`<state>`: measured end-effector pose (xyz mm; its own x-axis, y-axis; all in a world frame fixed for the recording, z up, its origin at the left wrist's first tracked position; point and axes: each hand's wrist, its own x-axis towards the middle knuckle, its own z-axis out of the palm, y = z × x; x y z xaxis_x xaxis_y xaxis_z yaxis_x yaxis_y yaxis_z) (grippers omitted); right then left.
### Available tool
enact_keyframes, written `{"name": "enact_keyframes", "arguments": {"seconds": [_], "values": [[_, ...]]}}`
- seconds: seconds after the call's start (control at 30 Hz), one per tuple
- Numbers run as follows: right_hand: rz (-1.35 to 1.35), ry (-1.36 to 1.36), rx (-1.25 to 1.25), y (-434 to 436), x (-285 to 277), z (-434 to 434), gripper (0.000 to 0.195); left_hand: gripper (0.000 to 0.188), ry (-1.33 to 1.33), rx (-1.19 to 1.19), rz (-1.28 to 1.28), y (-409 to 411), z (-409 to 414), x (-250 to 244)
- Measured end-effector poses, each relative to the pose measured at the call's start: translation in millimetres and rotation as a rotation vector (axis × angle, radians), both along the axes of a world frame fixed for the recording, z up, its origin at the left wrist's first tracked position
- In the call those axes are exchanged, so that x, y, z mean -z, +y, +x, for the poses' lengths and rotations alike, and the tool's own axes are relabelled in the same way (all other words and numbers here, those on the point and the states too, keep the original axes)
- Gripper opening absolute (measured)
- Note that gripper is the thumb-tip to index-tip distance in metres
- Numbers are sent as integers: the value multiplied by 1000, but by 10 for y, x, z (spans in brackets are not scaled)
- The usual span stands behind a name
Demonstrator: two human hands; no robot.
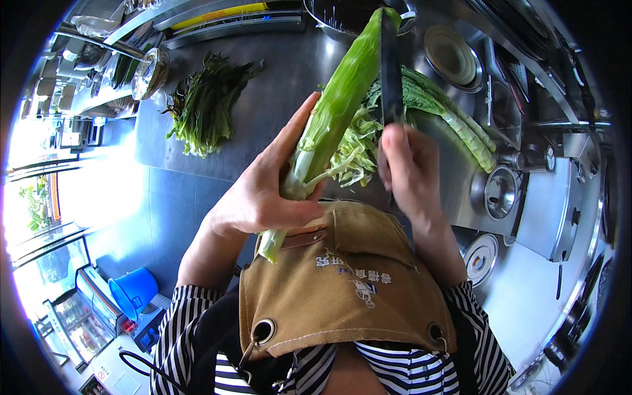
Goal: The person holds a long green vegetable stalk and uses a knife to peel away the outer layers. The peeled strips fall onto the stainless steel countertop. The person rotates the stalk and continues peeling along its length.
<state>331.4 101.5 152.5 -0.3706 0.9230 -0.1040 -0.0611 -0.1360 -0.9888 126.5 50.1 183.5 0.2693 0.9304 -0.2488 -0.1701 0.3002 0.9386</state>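
Observation:
My left hand (269, 185) is wrapped around the lower part of a thick green stem of celtuce (340, 94), partly peeled, its far end pointing up and away from me. The handle of a knife is in my right hand (412, 168), and its dark blade (391, 74) lies along the right side of the stem near the far end. Pale green peelings (356, 148) are heaped on the steel counter (276, 74) below. To the right of them rest more leafy stems (454, 121). A bunch of dark green leaves (210, 106) lies on the left.
A metal pot (340, 32) stands at the far edge. Stacked plates (452, 57) and a steel bowl (501, 192) are on the right. A round glass-like dish (149, 74) sits at the left, near shelving. On the floor side is a blue bucket (133, 291).

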Motion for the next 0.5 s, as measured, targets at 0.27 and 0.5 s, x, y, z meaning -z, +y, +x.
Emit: {"name": "enact_keyframes", "arguments": {"seconds": [0.27,0.5], "values": [[295,-361,35,145,75,-13,52,103,181,-5,123,-14,30,-60],[405,-407,-50,32,49,-105,51,103,242,1,84,-46,-14,27]]}}
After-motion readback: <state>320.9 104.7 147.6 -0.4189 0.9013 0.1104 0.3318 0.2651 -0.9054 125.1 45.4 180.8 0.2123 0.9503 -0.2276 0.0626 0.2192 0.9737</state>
